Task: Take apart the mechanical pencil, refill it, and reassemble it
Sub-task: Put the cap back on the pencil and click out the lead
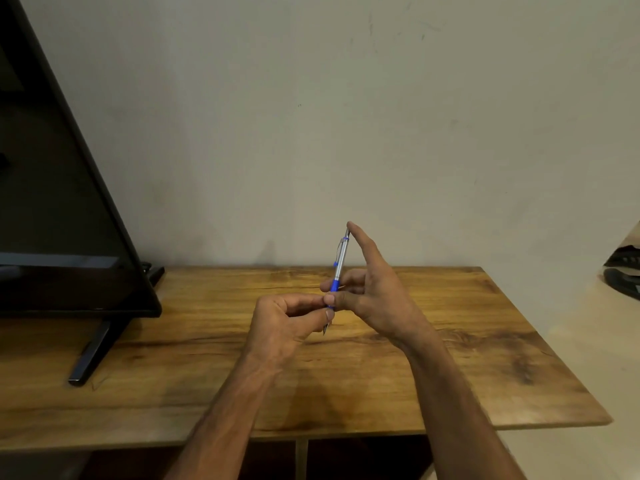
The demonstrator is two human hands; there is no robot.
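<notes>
A silver mechanical pencil [338, 261] with a blue grip and blue clip stands nearly upright above the wooden table [450, 358], its metal tip pointing down. My left hand [287, 327] pinches the lower end near the tip between thumb and fingers. My right hand [374, 292] holds the blue grip with its curled fingers, while its index finger stretches up and its tip touches the pencil's top end.
A black monitor [62, 209] on a slanted stand [93, 351] fills the left side of the table. A pale wall rises behind. Dark objects [623, 271] lie on a light surface at the far right. The table's front edge runs below my forearms.
</notes>
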